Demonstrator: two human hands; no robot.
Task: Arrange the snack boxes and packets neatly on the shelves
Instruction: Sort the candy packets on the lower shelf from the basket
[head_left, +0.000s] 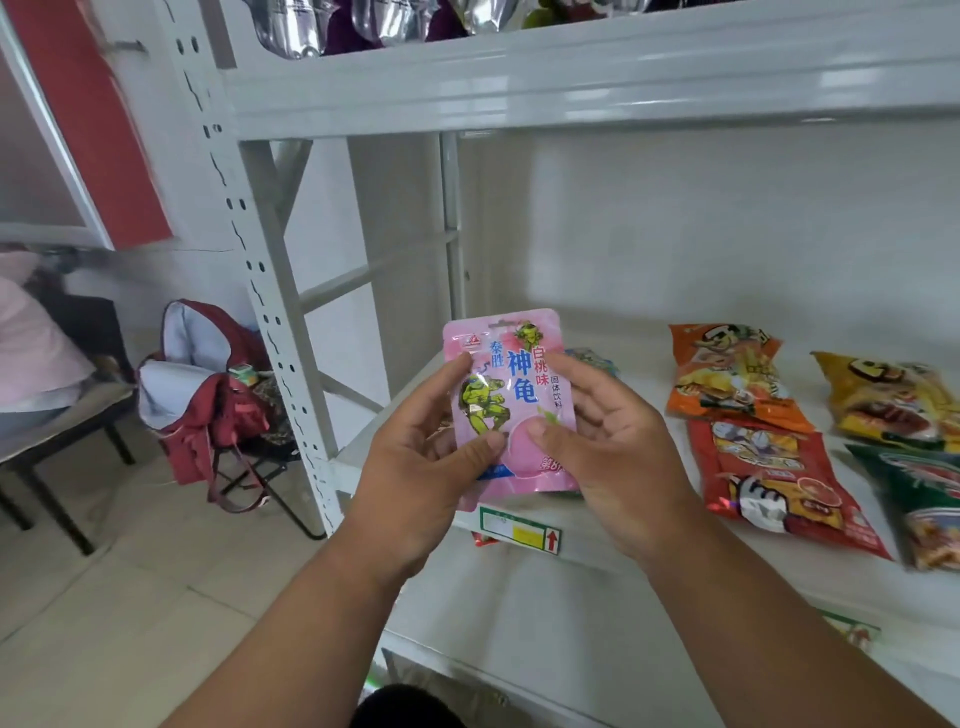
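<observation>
I hold a pink snack packet (511, 384) with a green turtle print upright in front of the white shelf (597, 587). My left hand (421, 467) grips its left edge, thumb on the front. My right hand (613, 447) grips the right edge, thumb pressed on the lower front. On the shelf to the right lie an orange packet (732, 371), a red packet (779, 483), a yellow packet (893, 400) and a green packet (924, 499). A bluish packet (597, 359) peeks out behind my right hand.
The shelf above (571, 78) carries silver foil bags (395, 23). The perforated shelf post (260, 291) stands at the left. Beyond it a red bag (208, 400) rests on a folding stool, next to a table. A price label (519, 531) sits on the shelf's front edge.
</observation>
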